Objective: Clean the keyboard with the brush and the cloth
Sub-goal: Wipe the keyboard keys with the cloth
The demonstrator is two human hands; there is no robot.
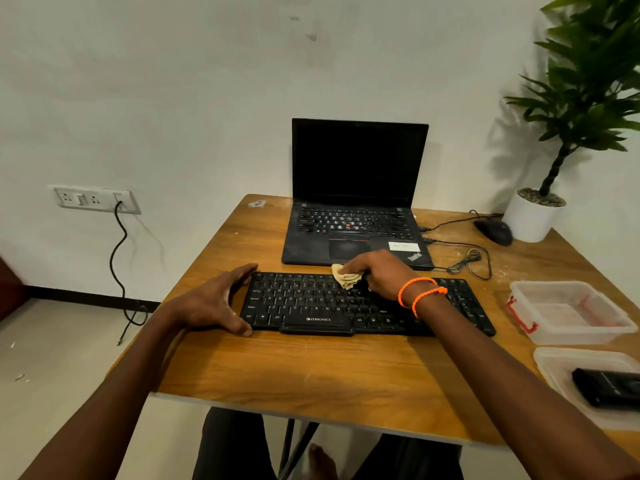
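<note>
Right hand (375, 271) grip clamped on cloth (346, 278) atop keyboard (311, 306); left hand (214, 301) grip apart, bracing keyboard's 9 o'clock end. 2 tubs at 3 o'clock: far tub (568, 311) without visible contents, near tub (554, 367) holding black device (609, 388).

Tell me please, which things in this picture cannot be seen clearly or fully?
- Brush: not identifiable in the head view. A dark object lies in a container at the right edge, cut off and too blurred to name.
- Keyboard keys under the right hand and cloth: hidden by them.
- Keyboard's left edge: covered by the left hand.
- Plant: top and right side cut off by the frame.
</note>
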